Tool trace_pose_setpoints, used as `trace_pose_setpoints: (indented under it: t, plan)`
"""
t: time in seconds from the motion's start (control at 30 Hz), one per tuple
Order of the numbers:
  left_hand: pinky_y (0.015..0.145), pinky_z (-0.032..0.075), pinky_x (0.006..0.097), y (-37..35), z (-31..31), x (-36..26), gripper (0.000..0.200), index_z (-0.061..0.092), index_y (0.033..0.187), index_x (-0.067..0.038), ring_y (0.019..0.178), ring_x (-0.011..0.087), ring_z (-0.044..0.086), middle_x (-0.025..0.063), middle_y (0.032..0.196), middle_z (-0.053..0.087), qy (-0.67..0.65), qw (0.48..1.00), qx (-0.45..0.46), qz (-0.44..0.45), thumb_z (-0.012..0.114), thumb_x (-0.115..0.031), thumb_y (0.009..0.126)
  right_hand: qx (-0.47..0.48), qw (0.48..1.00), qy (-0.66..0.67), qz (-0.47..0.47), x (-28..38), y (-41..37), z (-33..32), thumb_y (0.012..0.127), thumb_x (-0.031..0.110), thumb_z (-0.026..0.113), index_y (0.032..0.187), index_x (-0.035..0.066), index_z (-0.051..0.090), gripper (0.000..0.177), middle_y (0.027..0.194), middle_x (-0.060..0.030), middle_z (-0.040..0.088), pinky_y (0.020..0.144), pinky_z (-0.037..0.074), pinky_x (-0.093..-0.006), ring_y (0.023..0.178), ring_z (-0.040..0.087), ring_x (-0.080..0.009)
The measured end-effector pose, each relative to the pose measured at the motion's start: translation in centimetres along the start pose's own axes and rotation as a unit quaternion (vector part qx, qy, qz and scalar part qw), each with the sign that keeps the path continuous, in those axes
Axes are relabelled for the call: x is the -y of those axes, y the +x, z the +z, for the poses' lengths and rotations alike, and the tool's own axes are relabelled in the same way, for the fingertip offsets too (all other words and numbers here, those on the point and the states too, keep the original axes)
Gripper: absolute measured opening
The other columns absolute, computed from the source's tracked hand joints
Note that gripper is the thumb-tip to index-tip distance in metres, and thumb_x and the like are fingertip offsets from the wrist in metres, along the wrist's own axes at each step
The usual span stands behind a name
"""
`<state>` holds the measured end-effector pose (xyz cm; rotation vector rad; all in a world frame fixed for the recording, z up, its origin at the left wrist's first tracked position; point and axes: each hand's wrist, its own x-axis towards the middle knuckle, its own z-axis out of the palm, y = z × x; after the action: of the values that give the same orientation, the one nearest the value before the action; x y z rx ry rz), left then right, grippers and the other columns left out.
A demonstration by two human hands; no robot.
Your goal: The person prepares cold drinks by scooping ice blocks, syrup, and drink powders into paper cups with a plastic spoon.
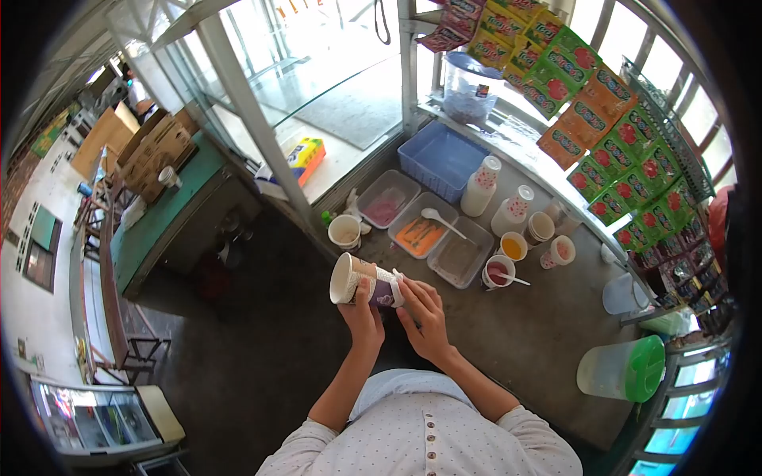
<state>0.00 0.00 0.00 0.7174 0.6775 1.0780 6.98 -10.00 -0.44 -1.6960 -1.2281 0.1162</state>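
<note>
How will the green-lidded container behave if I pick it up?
The container appears to be translucent plastic, so probably stiff and light if empty. Its smooth wall may slip in the grip, and its rounded shape could roll if tipped.

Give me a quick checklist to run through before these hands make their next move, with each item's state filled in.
1. Left hand has a grip on the paper cup: ok, its fingers are on the cup's side.
2. Right hand steadies it: ok, at the end away from the mouth.
3. Held cup upright: not ok, it is tipped on its side.
4. Just one cup in the grip, none nested: cannot tell.
5. White spoon clear of the orange tray: not ok, it lies over it.
6. Cup of orange contents standing upright on the counter: ok.
</note>
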Motion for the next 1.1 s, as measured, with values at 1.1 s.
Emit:
trace_pose_setpoints:
  t: [1.1]
  plan:
    - [0.09, 0.045, 0.0342, 16.0, 4.9, 1.3, 0.042, 0.041, 0.126, -0.003, 0.106, 0.021, 0.054, 0.0123, 0.117, 0.054, 0.042, 0.976, 0.15, -0.152, 0.057, -0.013, 0.088, -0.279, 0.952, 0.078, 0.1, -4.6, 14.6, 7.3, 0.096, 0.011, 0.041, 0.127, 0.001, 0.05, 0.034, 0.13, -0.0166, 0.05, 0.102, 0.035, -0.036, 0.122, 0.047, -0.0288]
